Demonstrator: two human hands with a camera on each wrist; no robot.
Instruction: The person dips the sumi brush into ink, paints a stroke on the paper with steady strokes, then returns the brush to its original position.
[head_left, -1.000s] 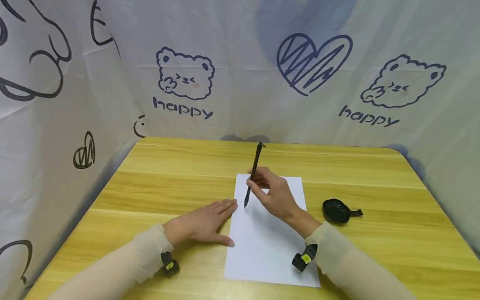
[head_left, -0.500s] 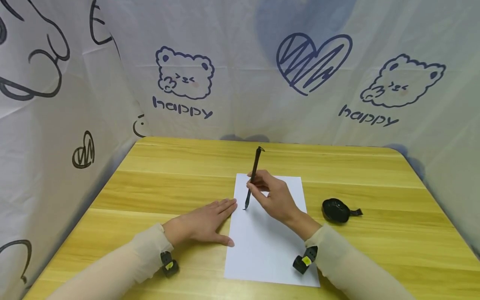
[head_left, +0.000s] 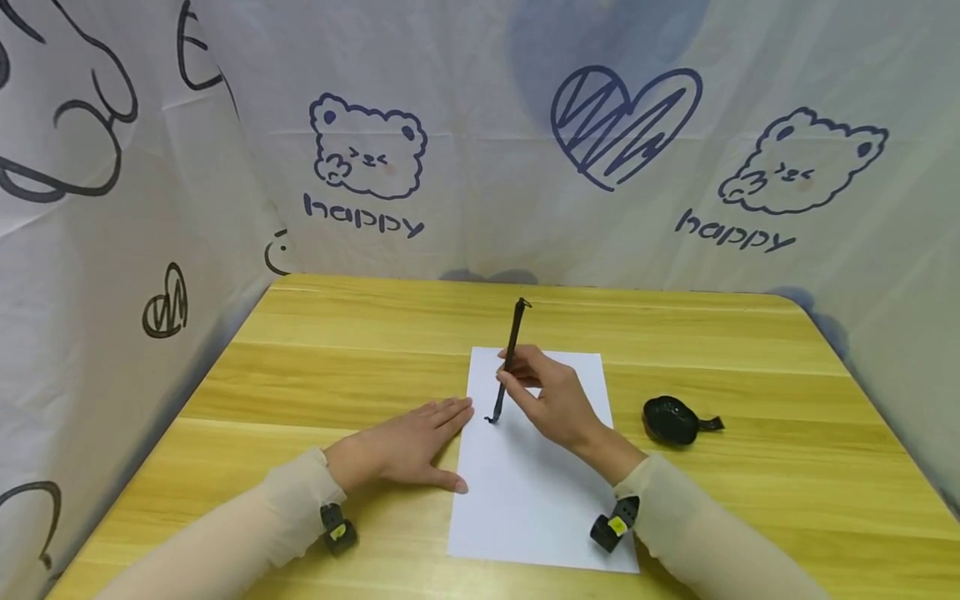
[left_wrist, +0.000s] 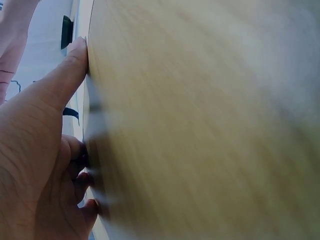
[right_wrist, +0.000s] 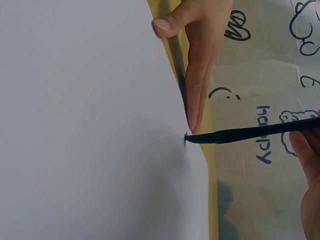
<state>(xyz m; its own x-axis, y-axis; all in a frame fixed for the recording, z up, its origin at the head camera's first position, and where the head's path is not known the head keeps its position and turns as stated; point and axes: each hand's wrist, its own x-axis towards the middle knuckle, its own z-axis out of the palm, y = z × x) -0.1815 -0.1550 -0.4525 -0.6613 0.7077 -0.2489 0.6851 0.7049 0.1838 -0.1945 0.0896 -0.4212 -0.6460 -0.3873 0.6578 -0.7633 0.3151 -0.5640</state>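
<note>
We hold the black brush [head_left: 510,357] in the right hand [head_left: 555,398], the grip pinched together on it, with the tip at a small dark mark [head_left: 488,419] near the left edge of the white paper [head_left: 540,517]. We rest the left hand [head_left: 408,443] at that edge, fingers extended, thumb apart. On the worktop [head_left: 810,417], a black dish [head_left: 671,420] stands right of the paper.

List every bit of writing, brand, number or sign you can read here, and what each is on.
"happy": on the white cloth, under the left bear.
"happy": same cloth, under the right bear.
Yellow patches on the wrist cameras: too small to read.
Ink mark on the paper: no readable word.
</note>
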